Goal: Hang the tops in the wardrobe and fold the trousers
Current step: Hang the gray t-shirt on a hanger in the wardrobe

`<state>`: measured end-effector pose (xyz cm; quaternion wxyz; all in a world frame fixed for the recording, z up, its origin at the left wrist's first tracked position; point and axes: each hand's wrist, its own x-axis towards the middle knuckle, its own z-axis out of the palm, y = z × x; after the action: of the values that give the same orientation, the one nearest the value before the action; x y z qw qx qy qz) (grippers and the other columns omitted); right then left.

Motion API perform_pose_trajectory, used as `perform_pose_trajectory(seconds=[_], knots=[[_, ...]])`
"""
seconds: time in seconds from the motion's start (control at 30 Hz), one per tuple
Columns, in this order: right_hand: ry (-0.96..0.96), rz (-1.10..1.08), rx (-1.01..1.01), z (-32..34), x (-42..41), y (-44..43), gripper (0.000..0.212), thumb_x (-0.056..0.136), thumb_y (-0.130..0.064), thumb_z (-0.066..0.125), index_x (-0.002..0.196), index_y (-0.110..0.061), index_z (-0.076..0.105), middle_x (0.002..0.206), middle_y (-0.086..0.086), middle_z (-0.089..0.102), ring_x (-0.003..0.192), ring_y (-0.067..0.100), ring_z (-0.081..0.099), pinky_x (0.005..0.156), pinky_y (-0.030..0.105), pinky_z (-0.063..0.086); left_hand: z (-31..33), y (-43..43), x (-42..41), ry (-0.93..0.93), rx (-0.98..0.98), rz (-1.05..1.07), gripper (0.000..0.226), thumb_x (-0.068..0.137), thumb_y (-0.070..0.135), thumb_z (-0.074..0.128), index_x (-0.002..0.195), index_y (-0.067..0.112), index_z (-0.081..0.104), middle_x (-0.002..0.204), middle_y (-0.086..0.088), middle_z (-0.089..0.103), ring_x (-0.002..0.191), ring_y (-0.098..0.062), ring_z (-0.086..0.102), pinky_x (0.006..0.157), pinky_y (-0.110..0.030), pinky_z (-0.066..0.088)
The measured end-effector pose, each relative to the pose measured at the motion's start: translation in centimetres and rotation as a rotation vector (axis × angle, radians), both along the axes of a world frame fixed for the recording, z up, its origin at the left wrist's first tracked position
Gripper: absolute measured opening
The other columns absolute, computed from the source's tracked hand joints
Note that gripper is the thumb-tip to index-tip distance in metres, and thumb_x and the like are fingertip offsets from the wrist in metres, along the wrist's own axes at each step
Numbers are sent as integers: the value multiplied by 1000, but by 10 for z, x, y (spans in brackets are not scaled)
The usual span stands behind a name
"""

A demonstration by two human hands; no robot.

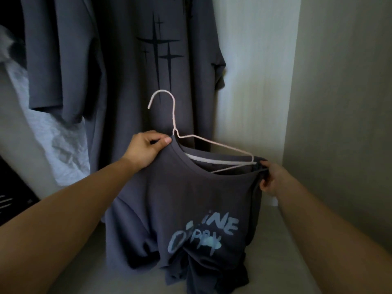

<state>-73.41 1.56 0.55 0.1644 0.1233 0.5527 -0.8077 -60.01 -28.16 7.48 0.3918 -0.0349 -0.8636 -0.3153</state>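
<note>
A dark grey T-shirt with pale blue lettering (182, 200) hangs between my hands inside the wardrobe, its hem bunched on the wardrobe floor. A white wire hanger (214, 145) sits partly in the neck opening, hook pointing up and left. My left hand (146, 149) pinches the collar at the left, next to the hanger's neck. At the right, my right hand (273, 179) grips the shirt's shoulder near the hanger's end.
A large grey T-shirt with black star prints (148, 66) hangs behind. Another grey top (57, 60) and a light grey garment (53, 141) hang at the left. The pale wardrobe side wall (339, 102) stands close on the right, the wardrobe floor (286, 262) below.
</note>
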Motion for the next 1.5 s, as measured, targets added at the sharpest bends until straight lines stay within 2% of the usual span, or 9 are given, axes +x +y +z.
perform_pose_trajectory(seconds=[0.23, 0.33, 0.57, 0.73, 0.9, 1.0, 1.1, 1.37, 1.5], knots=[[357, -180, 503, 15, -4, -16, 28, 84, -28, 65, 98, -3, 64, 113, 16, 63, 95, 32, 60, 71, 35, 50, -5, 21, -7, 17, -322, 78, 18, 87, 28, 67, 96, 16, 76, 80, 4, 64, 80, -14, 61, 76, -28, 47], [610, -169, 787, 27, 14, -28, 38, 87, -31, 62, 109, -1, 68, 115, 18, 65, 106, 33, 60, 80, 29, 45, -7, 38, -13, -44, -244, 52, 19, 88, 29, 66, 97, 15, 76, 88, -1, 68, 85, -15, 62, 80, -27, 45], [942, 83, 535, 49, 40, -63, 26, 94, -26, 55, 99, -9, 74, 93, 7, 70, 89, 9, 60, 71, 13, 42, -15, 57, -20, -156, -98, -13, 20, 88, 28, 66, 96, 13, 76, 93, -1, 70, 88, -11, 62, 80, -22, 43], [1150, 252, 643, 50, 49, -69, 22, 93, -14, 55, 94, 0, 72, 85, 2, 65, 61, -18, 52, 62, 0, 36, -18, 55, -15, -117, -20, -101, 16, 90, 18, 63, 91, 6, 74, 84, 1, 64, 76, -2, 57, 72, -5, 37], [1228, 363, 689, 70, 44, -68, 12, 88, -9, 62, 89, -2, 72, 78, 0, 65, 59, -16, 52, 65, 3, 37, -10, 48, -10, -115, 29, -71, 28, 95, 17, 55, 70, 7, 62, 72, 7, 49, 68, -4, 49, 69, -10, 35], [1262, 315, 744, 85, 37, -60, 12, 86, -8, 64, 88, 1, 71, 73, -4, 63, 58, -16, 52, 66, 5, 37, -1, 39, -7, 6, 156, 58, 25, 95, 15, 54, 79, 1, 68, 84, -2, 56, 82, -13, 55, 73, -3, 33], [1248, 175, 721, 94, 29, -38, 12, 86, -8, 64, 91, 1, 71, 82, 4, 62, 56, -17, 51, 62, 3, 37, 6, 12, -4, 62, 247, 315, 31, 96, 28, 53, 100, 2, 71, 106, -13, 66, 103, -26, 60, 87, -20, 41], [1164, 123, 671, 94, 30, -32, 13, 91, -17, 59, 83, -12, 68, 88, 4, 64, 85, 10, 53, 62, 0, 35, 9, 29, -5, -186, -323, 230, 40, 96, 54, 36, 98, 28, 67, 102, -2, 70, 99, -27, 62, 79, -36, 48], [1169, 127, 670, 96, 32, -28, 12, 90, -18, 61, 83, -11, 68, 87, 5, 65, 84, 10, 54, 63, 1, 37, 14, 29, -11, -93, -281, 250, 27, 97, 40, 46, 81, 28, 64, 89, 3, 67, 85, -21, 60, 66, -29, 38]])
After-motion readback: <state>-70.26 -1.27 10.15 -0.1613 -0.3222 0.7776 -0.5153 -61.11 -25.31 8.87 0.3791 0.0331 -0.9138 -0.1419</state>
